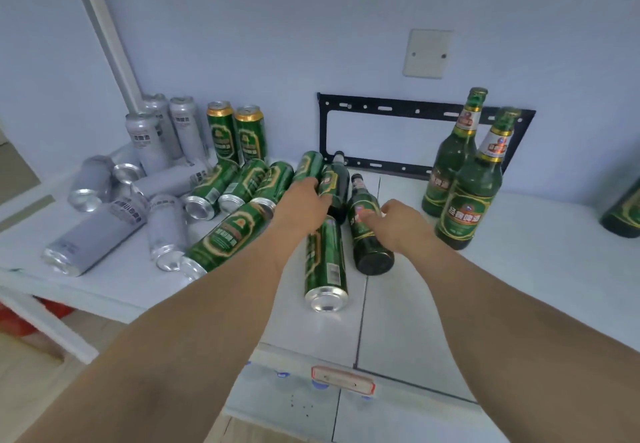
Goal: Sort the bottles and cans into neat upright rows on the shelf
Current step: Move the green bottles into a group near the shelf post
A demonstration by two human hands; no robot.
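Both arms reach into mid-frame. The left hand [304,200] lies over a toppled dark bottle [335,183], fingers curled onto its label, holding it. The right hand [398,222] wraps its grip around a second lying green bottle [367,234], just right of the first. A green can [325,262] lies on its side below them. At right of centre, two green bottles [464,179] stand upright on the white shelf [519,252]. Left of the hands, fallen green cans [239,186] and silver cans [104,221] lie scattered; behind them, upper left, a few silver cans and two green cans stand.
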